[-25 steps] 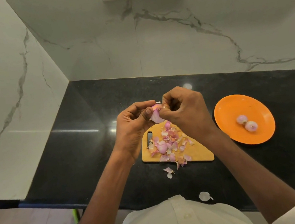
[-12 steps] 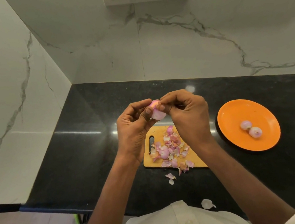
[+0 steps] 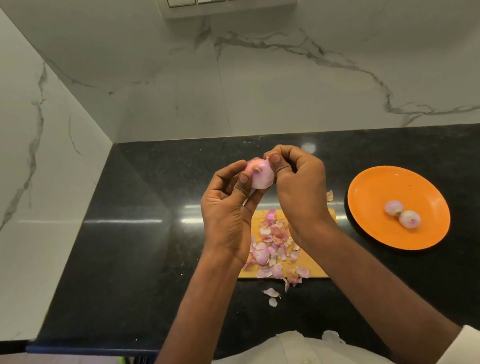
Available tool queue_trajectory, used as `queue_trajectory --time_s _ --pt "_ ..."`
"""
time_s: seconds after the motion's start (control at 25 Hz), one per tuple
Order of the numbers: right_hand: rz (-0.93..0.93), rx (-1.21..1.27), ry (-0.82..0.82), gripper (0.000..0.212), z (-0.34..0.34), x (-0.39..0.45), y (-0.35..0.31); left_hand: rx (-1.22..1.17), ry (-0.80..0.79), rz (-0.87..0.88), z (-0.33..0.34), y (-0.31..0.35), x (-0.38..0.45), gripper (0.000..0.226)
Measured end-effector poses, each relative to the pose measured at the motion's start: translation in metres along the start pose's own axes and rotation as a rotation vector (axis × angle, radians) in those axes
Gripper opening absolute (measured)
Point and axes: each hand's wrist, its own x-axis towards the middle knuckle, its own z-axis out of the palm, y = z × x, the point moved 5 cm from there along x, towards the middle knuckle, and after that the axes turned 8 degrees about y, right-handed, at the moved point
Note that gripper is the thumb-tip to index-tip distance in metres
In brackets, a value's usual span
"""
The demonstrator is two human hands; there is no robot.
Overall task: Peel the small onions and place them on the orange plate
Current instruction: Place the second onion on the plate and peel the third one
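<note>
One black table (image 3: 150,260) carries a board (image 3: 317,270) heaped with peels (image 3: 272,249) and, to its right, an orange plate (image 3: 370,191) holding two peeled onions (image 3: 401,213). Above the board, both hands pinch one onion (image 3: 259,173): left hand (image 3: 230,205) with thumb and fingers curled round it, right hand (image 3: 299,184) gripping its top edge.

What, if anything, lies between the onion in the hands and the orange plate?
Nothing visible does. The onion is held above the cutting board by the left hand and right hand; bare black counter separates it from the orange plate, which holds two peeled onions.
</note>
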Motion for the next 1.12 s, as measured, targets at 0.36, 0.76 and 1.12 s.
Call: queue_trajectory --time_s 0.36,0.76,1.12 --pt "0.072 0.196 -0.165 0.021 -0.013 0.011 0.002 0.004 -0.019 0.025 0.010 0.003 0.002 0.031" --pt "0.032 0.134 0.182 0.012 -0.013 0.010 0.006 -0.099 -0.041 -0.036 0.028 -0.003 -0.003 0.020" --pt "0.043 0.204 0.074 0.018 -0.016 0.005 0.003 -0.162 -0.059 -0.167 0.019 0.000 -0.001 0.027"
